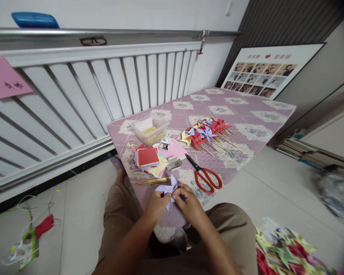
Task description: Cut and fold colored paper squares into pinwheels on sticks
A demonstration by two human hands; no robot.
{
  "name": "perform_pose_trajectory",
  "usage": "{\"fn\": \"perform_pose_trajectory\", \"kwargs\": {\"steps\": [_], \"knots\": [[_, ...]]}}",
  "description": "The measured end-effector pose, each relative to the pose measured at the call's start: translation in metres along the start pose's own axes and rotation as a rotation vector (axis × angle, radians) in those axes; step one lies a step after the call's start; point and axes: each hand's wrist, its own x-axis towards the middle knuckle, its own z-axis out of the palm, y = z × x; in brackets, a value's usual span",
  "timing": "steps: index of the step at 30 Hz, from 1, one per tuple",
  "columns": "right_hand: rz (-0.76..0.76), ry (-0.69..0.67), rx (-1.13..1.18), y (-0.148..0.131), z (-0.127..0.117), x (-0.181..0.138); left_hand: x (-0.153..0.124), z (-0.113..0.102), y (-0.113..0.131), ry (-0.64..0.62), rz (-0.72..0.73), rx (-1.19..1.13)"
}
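Between my hands, over the near end of the table, is a lavender paper pinwheel (169, 187) with folded blades. My left hand (158, 204) pinches its lower left side. On the other side, my right hand (187, 200) has thumb and fingertips closed at the pinwheel's centre; whether a small pin is there I cannot make out. Just beyond lie several thin wooden sticks (153, 181). A stack of coloured paper squares (147, 157) sits behind them. Red-handled scissors (204, 175) rest to the right of my hands, blades pointing away.
A small open box of metal pins (174, 164) and a clear plastic bin (151, 130) stand past the paper. Finished pinwheels on sticks (206, 133) lie further back on the purple cloth (232, 152). More pinwheels (292, 252) are at lower right. A power strip (28, 252) lies left on the floor.
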Motion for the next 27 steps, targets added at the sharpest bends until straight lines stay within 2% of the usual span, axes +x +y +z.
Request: {"fn": "perform_pose_trajectory", "kwargs": {"steps": [9,15,19,23,27], "knots": [[0.039,-0.027,0.063,-0.009,-0.004,0.002,-0.001,-0.002,-0.001,-0.022,0.052,0.044],[0.135,-0.064,0.138,-0.010,-0.005,0.004,-0.002,-0.004,-0.002,-0.027,0.076,0.085],[0.223,-0.027,0.176,-0.006,-0.004,0.003,-0.001,-0.005,-0.004,-0.041,0.080,0.076],[0.244,0.031,0.215,-0.001,-0.002,0.003,-0.001,-0.005,-0.004,-0.031,0.080,0.106],[0.292,-0.035,0.339,-0.001,-0.002,0.005,-0.001,-0.004,-0.003,-0.024,0.075,0.131]]}}
